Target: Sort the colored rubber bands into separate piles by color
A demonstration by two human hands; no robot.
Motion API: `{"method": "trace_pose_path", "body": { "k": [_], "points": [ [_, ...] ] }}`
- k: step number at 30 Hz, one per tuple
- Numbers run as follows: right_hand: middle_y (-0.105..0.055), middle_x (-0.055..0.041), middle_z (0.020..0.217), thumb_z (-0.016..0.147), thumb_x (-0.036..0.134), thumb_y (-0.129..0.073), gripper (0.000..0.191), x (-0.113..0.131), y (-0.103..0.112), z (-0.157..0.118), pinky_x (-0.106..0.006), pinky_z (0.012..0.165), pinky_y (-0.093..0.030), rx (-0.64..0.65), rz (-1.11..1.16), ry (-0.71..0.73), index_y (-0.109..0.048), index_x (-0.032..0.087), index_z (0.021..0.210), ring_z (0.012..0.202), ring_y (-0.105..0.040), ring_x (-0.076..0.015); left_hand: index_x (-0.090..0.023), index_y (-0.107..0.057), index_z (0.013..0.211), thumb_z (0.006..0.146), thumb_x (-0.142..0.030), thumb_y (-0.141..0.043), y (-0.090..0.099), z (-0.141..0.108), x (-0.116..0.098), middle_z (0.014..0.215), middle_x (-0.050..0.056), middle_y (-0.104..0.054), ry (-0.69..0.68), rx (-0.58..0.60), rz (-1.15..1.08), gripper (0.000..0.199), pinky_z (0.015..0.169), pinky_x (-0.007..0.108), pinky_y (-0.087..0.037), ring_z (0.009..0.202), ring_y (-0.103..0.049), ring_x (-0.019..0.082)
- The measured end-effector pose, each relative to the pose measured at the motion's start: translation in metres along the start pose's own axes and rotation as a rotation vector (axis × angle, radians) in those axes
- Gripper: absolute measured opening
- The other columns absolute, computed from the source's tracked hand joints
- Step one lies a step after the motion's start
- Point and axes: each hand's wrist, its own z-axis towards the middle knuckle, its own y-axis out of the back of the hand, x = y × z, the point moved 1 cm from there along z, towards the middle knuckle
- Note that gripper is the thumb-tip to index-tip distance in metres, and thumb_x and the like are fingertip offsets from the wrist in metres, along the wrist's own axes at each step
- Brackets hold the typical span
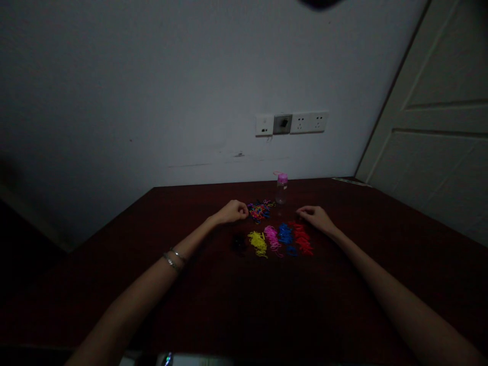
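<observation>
My left hand (pixel 233 211) is curled closed at the left edge of a mixed pile of small coloured rubber bands (pixel 260 210); whatever its fingers hold is hidden. Above the far end of the red rubber bands (pixel 303 240), my right hand (pixel 315 217) has its fingertips pinched together, and anything between them is too small to make out. Sorted by colour, blue rubber bands (pixel 285 234), pink rubber bands (pixel 272 238) and yellow rubber bands (pixel 258 243) lie side by side. A dark clump, probably black bands (pixel 239 243), sits left of the yellow ones.
A clear bottle with a pink cap (pixel 282 178) stands upright behind the piles. The dark red table (pixel 198 305) meets a white wall (pixel 152 101) with sockets (pixel 309 122). A panelled door (pixel 434 122) is at the right. The light is dim.
</observation>
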Motion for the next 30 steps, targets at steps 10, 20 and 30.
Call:
{"method": "trace_pose_path", "body": {
  "k": [10,20,30],
  "points": [
    [-0.069,-0.0050,0.078,0.071,0.032,-0.050,0.026,-0.006,-0.001,0.001,-0.026,0.065,-0.046,-0.006,0.001,-0.008,-0.068,0.016,0.082,0.072,-0.063,-0.0186,-0.011,-0.063,0.074,0.064,-0.016,-0.052,0.011,-0.049,-0.013,0.056,-0.003,-0.050,-0.019,0.196,0.021,0.016,0.049,0.016,-0.028,0.051,-0.041,0.005],
    [-0.069,-0.0054,0.076,0.072,0.034,-0.048,0.029,-0.006,-0.001,0.000,-0.025,0.064,-0.045,0.003,-0.017,0.006,-0.067,0.015,0.083,0.069,-0.062,-0.0174,-0.012,-0.065,0.078,0.065,-0.019,-0.054,0.009,-0.057,-0.011,0.055,-0.003,-0.050,-0.006,0.244,-0.054,0.017,0.049,0.017,-0.029,0.050,-0.041,0.006],
    [-0.069,-0.0055,0.079,0.070,0.031,-0.050,0.027,-0.006,-0.001,0.001,-0.027,0.066,-0.046,-0.004,0.006,-0.004,-0.068,0.015,0.082,0.072,-0.062,-0.0187,-0.010,-0.063,0.075,0.061,-0.024,-0.060,0.010,-0.020,0.041,0.049,-0.004,-0.046,0.236,-0.116,-0.282,0.020,0.043,0.017,-0.026,0.044,-0.038,0.006]
  ]
}}
